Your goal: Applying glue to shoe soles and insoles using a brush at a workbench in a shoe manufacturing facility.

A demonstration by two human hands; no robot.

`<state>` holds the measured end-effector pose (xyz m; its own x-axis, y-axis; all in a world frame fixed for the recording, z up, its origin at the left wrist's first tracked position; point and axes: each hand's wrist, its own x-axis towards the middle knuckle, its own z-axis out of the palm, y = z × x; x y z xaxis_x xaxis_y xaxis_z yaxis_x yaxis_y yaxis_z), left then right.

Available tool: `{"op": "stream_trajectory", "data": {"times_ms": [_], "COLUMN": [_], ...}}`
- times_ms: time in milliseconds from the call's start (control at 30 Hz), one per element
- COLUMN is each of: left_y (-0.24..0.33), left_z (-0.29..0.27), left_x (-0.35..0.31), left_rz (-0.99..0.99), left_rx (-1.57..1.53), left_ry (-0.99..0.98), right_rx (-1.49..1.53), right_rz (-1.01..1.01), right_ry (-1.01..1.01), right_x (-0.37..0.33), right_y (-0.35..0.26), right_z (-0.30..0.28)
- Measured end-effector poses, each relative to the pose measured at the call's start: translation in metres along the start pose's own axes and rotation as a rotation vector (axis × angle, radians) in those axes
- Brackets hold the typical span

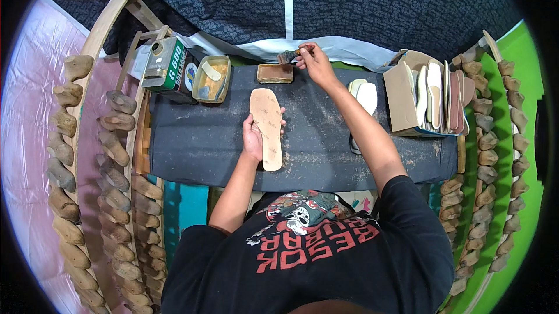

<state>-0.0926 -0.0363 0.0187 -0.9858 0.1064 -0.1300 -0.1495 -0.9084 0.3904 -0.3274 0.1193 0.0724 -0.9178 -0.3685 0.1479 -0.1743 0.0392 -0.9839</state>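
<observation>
In my left hand lies a tan insole, held upright over the table with the fingers round its edges. Brownish smears and specks mark its upper face. My right hand is closed on a brush with a reddish handle and dark, clotted bristles. The bristles hang just above the right end of a small rectangular tray with brown contents; whether they touch it I cannot tell.
On the dark table are a metal can, a plastic tub of yellowish paste, and pale insoles under my right forearm. A cardboard box holds several insoles. Racks of wooden shoe lasts flank both sides.
</observation>
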Motion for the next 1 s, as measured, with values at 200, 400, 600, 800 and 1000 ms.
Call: {"op": "stream_trajectory", "data": {"times_ms": [200,400,600,800,1000], "left_y": [-0.002,-0.004,-0.007,-0.003,-0.010], "left_z": [0.011,0.021,0.034,0.027,0.026], "left_x": [0.004,0.009,0.008,0.007,0.007], "left_rz": [-0.034,-0.036,-0.032,-0.013,-0.052], "left_rx": [0.033,0.039,0.122,0.080,0.134], "left_ry": [-0.003,-0.088,-0.072,-0.028,-0.129], "right_rx": [0.087,-0.001,-0.500,-0.594,-0.646], "right_rz": [-0.107,-0.139,-0.442,-0.648,-0.667], "right_ry": [-0.004,-0.163,-0.254,-0.466,-0.357], "right_x": [-0.020,-0.064,-0.087,-0.130,-0.111], "right_y": [-0.043,-0.094,-0.118,-0.126,-0.118], "right_z": [-0.017,-0.016,-0.014,-0.005,-0.021]}}
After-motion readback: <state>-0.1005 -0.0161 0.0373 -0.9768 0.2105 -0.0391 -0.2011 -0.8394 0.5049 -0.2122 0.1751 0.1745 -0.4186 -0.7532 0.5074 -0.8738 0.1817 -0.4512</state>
